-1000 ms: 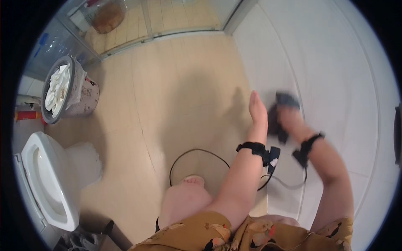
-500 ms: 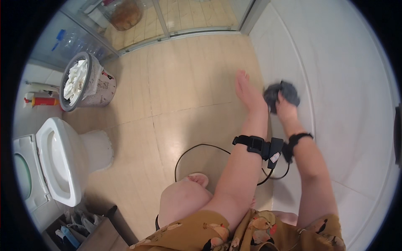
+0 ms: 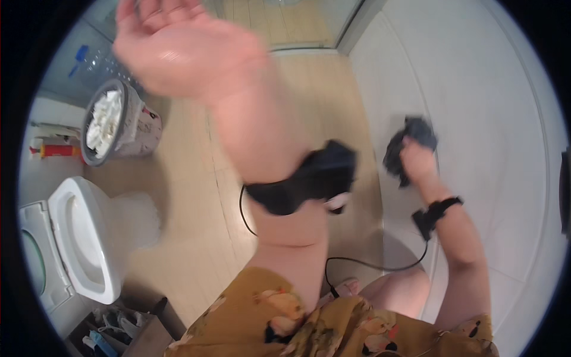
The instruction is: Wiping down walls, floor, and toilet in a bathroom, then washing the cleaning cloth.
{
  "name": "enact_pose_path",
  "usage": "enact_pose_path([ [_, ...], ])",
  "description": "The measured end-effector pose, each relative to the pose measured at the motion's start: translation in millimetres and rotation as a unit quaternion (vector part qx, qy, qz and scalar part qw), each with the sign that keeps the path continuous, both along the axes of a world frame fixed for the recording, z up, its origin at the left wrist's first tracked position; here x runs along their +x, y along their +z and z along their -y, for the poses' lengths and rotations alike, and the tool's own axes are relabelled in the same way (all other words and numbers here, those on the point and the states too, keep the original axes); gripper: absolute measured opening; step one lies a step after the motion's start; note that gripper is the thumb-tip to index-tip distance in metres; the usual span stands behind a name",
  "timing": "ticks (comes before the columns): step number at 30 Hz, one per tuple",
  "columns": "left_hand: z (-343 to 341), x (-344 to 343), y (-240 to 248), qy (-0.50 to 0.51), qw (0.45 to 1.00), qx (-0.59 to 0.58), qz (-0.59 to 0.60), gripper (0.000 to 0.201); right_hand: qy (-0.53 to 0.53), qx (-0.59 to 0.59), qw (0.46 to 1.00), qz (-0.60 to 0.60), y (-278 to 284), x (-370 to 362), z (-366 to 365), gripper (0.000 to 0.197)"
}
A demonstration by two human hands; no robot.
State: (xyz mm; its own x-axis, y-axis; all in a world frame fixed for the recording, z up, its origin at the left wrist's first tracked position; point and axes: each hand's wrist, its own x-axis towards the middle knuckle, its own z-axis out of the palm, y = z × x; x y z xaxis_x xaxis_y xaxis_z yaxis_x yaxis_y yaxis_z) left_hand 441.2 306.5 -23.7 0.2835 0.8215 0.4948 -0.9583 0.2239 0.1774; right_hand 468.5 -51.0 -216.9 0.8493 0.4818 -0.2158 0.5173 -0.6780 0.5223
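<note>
Left hand [image 3: 187, 53]: raised, palm showing, my fingers released, loosely curled.
Right hand [image 3: 418, 159]: my fingers grasp a crumpled dark-grey cloth [image 3: 422, 131] at the smooth white wall [image 3: 482, 119].

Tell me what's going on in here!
A person's right-hand grip is holding a crumpled dark grey cloth up to the white wall; it seems to be touching. The left-hand grip is raised close to the camera, palm showing, with nothing in it. Over on the left are a white toilet and a bin full of crumpled white paper.
</note>
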Motion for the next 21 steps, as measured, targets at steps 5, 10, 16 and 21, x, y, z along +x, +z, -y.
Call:
enact_pose_path([
  [5,27.9,29.7,19.1,-0.017,0.963,-0.229,-0.142,0.037,0.06,-0.088,0.991,0.079,133.2,85.6,-60.6,0.016],
  [10,-4.3,38.6,13.8,0.026,0.967,-0.184,-0.176,0.035,0.04,-0.144,0.988,0.049,123.8,53.1,-86.2,0.021],
  [16,-23.5,55.1,-14.5,0.121,0.972,-0.104,-0.17,0.029,0.005,-0.058,0.992,-0.116,-72.3,46.1,4.0,0.023],
  [21,-133.3,30.9,-31.7,0.124,0.967,0.046,-0.219,0.028,0.102,-0.187,0.967,-0.138,-78.0,50.8,-32.1,0.023],
])
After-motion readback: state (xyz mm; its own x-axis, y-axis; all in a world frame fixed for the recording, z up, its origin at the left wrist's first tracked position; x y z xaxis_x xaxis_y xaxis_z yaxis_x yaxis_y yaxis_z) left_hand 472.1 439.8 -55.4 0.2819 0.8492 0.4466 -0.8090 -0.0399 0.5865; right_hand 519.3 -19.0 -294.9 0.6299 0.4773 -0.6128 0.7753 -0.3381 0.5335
